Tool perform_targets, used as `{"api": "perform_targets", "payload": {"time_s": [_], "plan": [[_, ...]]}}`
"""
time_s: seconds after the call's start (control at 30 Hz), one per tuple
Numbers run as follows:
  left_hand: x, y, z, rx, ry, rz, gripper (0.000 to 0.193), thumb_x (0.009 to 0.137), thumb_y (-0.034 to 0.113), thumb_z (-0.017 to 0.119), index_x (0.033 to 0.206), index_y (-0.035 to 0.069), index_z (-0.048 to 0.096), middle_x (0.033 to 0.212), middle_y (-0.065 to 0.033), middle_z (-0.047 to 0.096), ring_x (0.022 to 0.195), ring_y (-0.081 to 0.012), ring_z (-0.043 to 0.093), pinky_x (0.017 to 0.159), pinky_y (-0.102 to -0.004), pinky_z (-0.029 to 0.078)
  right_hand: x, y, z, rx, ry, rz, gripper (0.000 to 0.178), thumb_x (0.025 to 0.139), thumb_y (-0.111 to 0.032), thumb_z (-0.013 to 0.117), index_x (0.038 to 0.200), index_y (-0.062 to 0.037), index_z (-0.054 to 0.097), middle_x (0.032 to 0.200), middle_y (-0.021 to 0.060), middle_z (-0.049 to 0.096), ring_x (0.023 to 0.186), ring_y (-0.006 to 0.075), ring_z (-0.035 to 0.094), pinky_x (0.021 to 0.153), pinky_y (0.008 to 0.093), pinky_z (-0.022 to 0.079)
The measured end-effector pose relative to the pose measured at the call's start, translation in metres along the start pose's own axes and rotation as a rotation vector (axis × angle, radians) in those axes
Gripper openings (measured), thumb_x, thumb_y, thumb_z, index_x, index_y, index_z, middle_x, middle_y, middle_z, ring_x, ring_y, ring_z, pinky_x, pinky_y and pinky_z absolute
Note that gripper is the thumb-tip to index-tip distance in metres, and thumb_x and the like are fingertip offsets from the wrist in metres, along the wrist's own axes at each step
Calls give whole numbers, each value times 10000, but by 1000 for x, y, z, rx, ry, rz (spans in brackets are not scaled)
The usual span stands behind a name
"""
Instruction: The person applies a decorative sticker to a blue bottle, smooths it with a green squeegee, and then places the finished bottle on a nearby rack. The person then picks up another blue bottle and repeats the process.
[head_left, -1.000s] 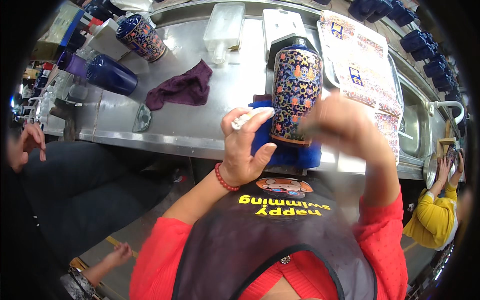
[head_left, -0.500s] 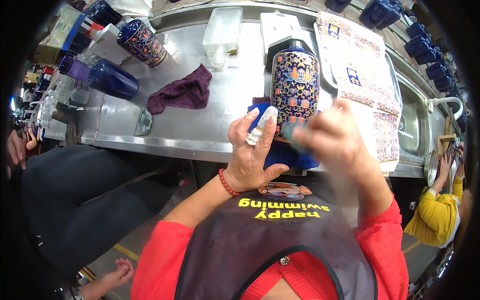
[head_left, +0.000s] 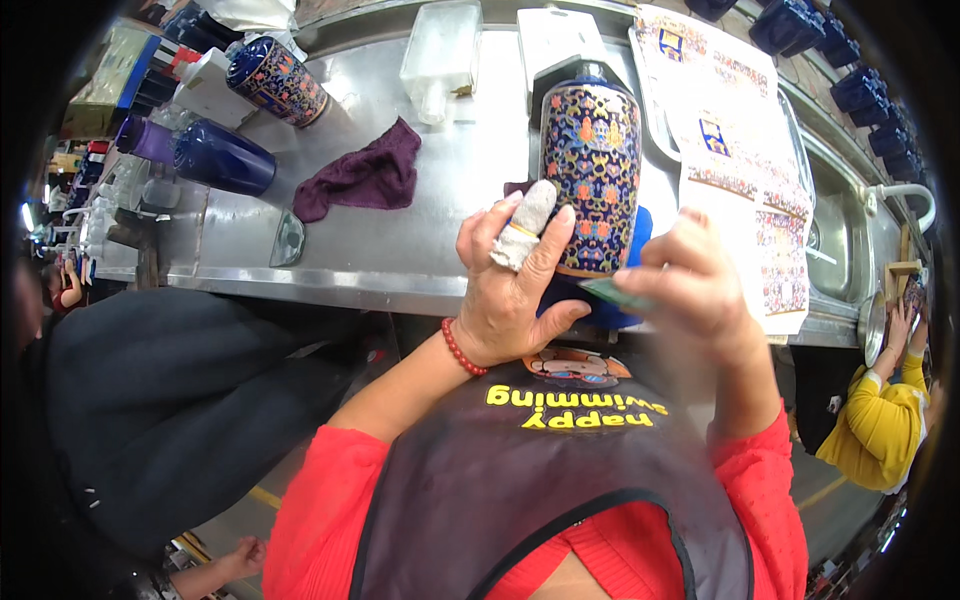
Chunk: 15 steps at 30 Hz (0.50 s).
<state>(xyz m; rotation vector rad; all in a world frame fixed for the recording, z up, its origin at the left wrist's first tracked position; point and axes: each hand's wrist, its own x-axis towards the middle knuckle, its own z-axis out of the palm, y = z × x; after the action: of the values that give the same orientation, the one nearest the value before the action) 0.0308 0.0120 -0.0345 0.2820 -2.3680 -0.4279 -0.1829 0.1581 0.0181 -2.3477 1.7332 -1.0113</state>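
Note:
A dark blue bottle (head_left: 590, 170) with a colourful floral wrap lies in front of me, its neck pointing away, on a blue cloth (head_left: 605, 314). My left hand (head_left: 515, 275) rests against its lower left side, fingers stretched out and thumb apart. One finger of that hand is wrapped in whitish cloth held by a band. My right hand (head_left: 692, 275), somewhat blurred, is closed on a thin, flat green scraper (head_left: 612, 292) at the bottle's lower right end. Whether the scraper touches the bottle I cannot tell.
Left on the metal counter are a purple cloth (head_left: 365, 172), a glassy flat piece (head_left: 289, 240), a plain blue bottle (head_left: 225, 158) and another patterned bottle (head_left: 277, 82). Printed sheets (head_left: 735, 110) and a sink (head_left: 832, 235) are right. People stand left in dark clothes (head_left: 160, 400) and right in yellow (head_left: 872, 430).
My right hand, with the green scraper, has drawn back slightly toward me, baring the bottle's lower end. The left hand has stayed against the bottle. The whole view has shifted a little.

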Motion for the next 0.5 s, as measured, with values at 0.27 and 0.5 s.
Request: {"api": "perform_targets", "payload": {"time_s": [0.27, 0.5], "plan": [[17, 1, 2, 51, -63, -39, 1000, 699, 441, 852, 1530, 80, 429, 1471, -187, 484, 1295, -355, 433, 1096, -586, 205, 0, -9, 8, 163, 152, 67, 374, 651, 11, 808, 1009, -83, 753, 912, 82, 613, 794, 264, 604, 694, 361, 486], [13, -8, 5, 16, -46, 9, 949, 852, 558, 711, 1547, 8, 369, 1426, -207, 545, 1298, -346, 540, 1129, -679, 129, -10, -9, 12, 78, 186, 125, 356, 633, 40, 770, 970, -69, 735, 915, 70, 616, 825, 274, 592, 718, 376, 475]]}}
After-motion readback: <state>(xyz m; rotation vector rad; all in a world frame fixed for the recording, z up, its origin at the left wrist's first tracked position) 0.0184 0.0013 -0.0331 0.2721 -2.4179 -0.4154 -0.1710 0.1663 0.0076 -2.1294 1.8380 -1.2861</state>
